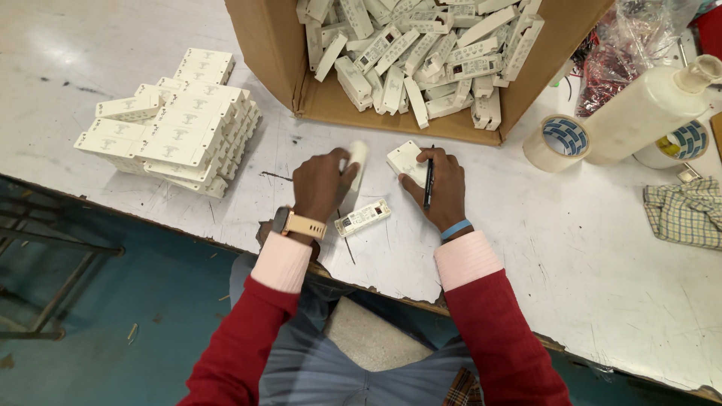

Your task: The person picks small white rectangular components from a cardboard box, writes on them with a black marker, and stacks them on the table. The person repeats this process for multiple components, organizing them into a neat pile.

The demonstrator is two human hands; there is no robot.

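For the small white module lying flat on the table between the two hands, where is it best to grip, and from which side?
Probably across the two long edges near the middle of the white module, coming from above. It lies flat and slanted on the table, free of both hands, and its narrow width suits a pinch.

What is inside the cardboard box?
The cardboard box holds a loose heap of white plastic modules. The lower layers and the box floor beneath the heap are covered.

Bright even overhead light, soft shadows, slight motion blur.
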